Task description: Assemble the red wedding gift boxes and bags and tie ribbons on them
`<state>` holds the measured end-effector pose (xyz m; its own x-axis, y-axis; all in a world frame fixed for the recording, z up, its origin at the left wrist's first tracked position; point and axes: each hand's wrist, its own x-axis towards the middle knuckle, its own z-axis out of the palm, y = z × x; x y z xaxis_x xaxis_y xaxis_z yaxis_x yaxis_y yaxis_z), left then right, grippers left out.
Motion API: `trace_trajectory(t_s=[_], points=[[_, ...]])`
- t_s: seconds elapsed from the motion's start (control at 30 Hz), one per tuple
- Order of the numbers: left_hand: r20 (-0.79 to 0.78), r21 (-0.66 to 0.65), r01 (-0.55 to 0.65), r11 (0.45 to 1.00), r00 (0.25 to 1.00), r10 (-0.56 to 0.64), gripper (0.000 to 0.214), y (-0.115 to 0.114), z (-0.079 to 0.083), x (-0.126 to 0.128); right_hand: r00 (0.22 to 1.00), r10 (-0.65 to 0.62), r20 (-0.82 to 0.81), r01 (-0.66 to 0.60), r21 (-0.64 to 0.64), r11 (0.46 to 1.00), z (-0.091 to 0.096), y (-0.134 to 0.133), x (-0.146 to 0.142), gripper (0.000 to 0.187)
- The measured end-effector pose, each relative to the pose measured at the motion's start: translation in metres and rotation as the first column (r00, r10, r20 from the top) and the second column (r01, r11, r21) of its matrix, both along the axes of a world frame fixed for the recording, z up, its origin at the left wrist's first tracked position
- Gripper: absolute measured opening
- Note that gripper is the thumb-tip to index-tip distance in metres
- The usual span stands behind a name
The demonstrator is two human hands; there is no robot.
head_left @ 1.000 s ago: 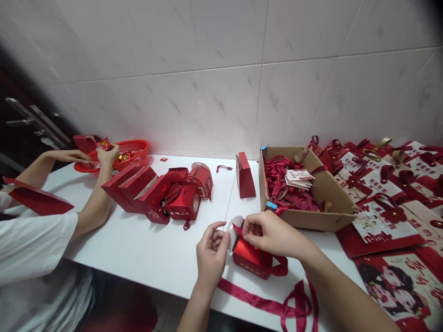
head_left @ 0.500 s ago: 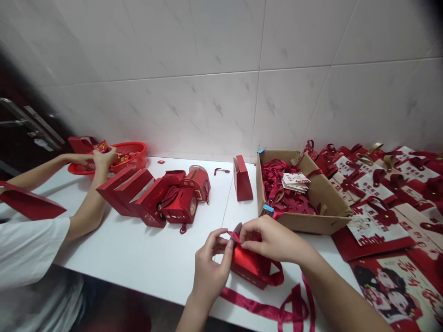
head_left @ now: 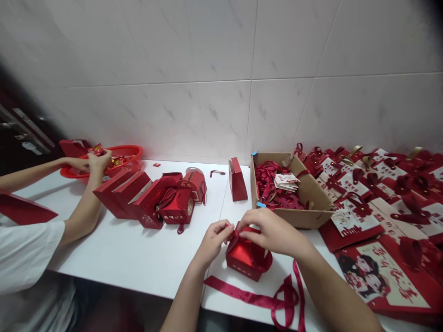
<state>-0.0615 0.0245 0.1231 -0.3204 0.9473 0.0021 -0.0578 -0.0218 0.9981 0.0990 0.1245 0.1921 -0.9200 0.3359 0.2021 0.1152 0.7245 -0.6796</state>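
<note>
Near the table's [head_left: 152, 258] front edge, one red box [head_left: 243, 269] is standing; left hand [head_left: 215, 240] is pinching, apparently, ribbon [head_left: 235, 232] at its top; right hand [head_left: 265, 228], fingers narrowed, is gripping that top. Threading is seemingly proceeding; next move is probably calling for gentle pulling.

Your counter [head_left: 155, 260], white-topped. Directly on it, from your left: one red plastic basket [head_left: 137, 161]; one cluster of red gift boxes [head_left: 148, 208]; one upright red carton [head_left: 238, 180]; one cardboard box [head_left: 301, 220]; overlapping red-and-white gift bags [head_left: 356, 219]. Nearest you: one shiny red gift box [head_left: 243, 270], one length of crimson ribbon [head_left: 240, 294].
</note>
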Motion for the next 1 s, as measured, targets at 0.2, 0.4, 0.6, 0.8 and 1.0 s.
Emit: trace_trajectory(t_s=[0.2, 0.4, 0.6, 0.8, 1.0], points=[[0.168, 0.146, -0.069, 0.987, 0.985, 0.044, 0.033, -0.006, 0.036, -0.011, 0.97, -0.145, 0.193, 0.147, 0.007, 0.989, 0.017, 0.007, 0.061, 0.036], [0.136, 0.296, -0.054, 0.954, 0.991, 0.013, 0.032, -0.013, 0.087, -0.014, 0.943, -0.254, 0.213, 0.326, -0.462, 0.825, -0.042, 0.034, 0.068, 0.055], [0.096, 0.284, -0.061, 0.957, 0.995, 0.035, 0.03, -0.025, 0.112, -0.015, 0.93, -0.368, -0.016, 0.236, -0.741, 0.629, -0.068, 0.026, 0.031, 0.051], [-0.013, 0.352, -0.212, 0.912, 0.973, 0.231, 0.024, -0.038, 0.114, -0.028, 0.868, -0.429, -0.249, 0.114, -0.741, 0.662, -0.043, 0.02, 0.04, 0.032], [-0.157, 0.314, -0.28, 0.907, 0.927, 0.34, 0.011, -0.032, 0.1, -0.026, 0.801, -0.456, -0.388, 0.074, -0.692, 0.718, -0.028, 0.015, 0.042, 0.015]])
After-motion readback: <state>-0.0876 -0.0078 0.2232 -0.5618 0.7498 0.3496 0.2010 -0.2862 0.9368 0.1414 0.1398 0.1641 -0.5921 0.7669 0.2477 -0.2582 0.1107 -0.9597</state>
